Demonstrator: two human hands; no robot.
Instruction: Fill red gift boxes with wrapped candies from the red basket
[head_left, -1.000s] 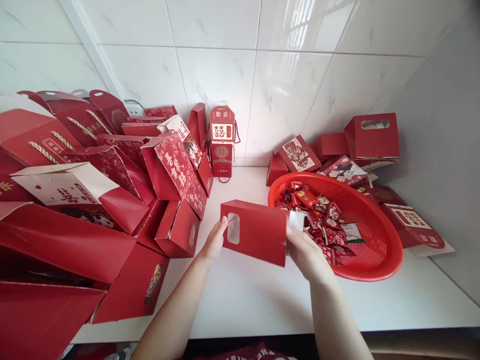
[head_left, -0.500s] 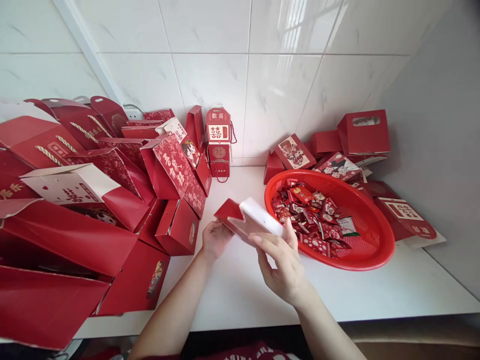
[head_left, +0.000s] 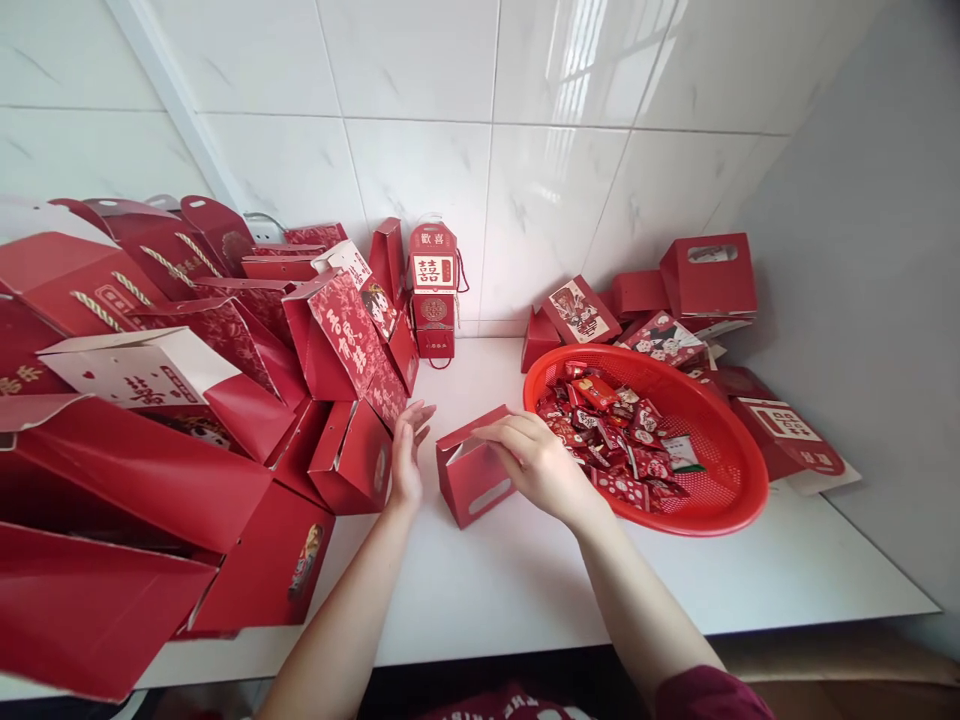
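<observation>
A small red gift box (head_left: 466, 493) stands on the white table in front of me, its top slightly gaping and an oval cutout low on its near face. My right hand (head_left: 541, 462) pinches the box's upper right side, covering that end. To the left of the box, my left hand (head_left: 407, 462) is raised with its fingers apart, touching neither it nor the red boxes behind. A red plastic basket (head_left: 739, 500) of wrapped candies (head_left: 611, 425) sits just right of my right hand.
Many red boxes and bags (head_left: 142, 480) crowd the left side. A narrow stack of decorated boxes (head_left: 435, 290) stands by the tiled wall. More red boxes (head_left: 709, 275) lie behind the basket, near the grey side wall (head_left: 862, 250).
The box was held up, tilted and partly flattened, between both hands; now it stands upright on the table. My left hand has let go and moved left.
</observation>
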